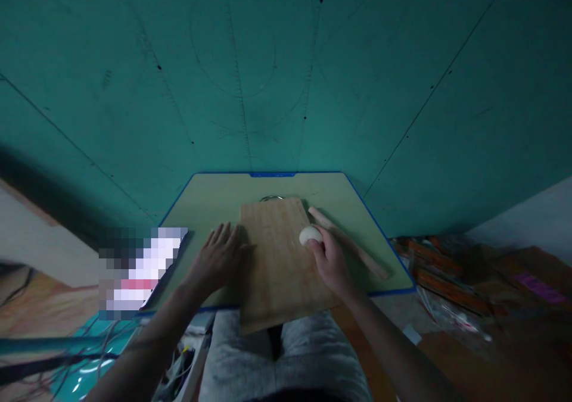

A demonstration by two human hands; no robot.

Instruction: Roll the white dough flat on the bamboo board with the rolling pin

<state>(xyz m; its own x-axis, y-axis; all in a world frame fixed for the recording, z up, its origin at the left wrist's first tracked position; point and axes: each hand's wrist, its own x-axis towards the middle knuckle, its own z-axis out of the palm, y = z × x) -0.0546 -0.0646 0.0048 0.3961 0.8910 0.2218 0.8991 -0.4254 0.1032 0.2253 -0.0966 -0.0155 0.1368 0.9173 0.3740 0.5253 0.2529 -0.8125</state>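
Note:
A wooden cutting board (274,265) lies on the pale green table top (214,193), its near end jutting past the table's front edge. My right hand (333,265) grips a smooth white dough ball (310,235) at the board's right side, thumb and fingers curled round it. To the right of the board a wooden rolling pin (353,247) rests at a slant, partly behind that hand. My left hand (221,256) is spread flat at the board's left edge, with its thumb over the wood and nothing in it.
A green wall (268,92) with pencil marks rises behind the table. At the left is a bright pixelated object (147,271), with cables (107,336) below it. Boxes and plastic-wrapped items (447,277) lie on the floor to the right. My legs (286,354) are close under the board.

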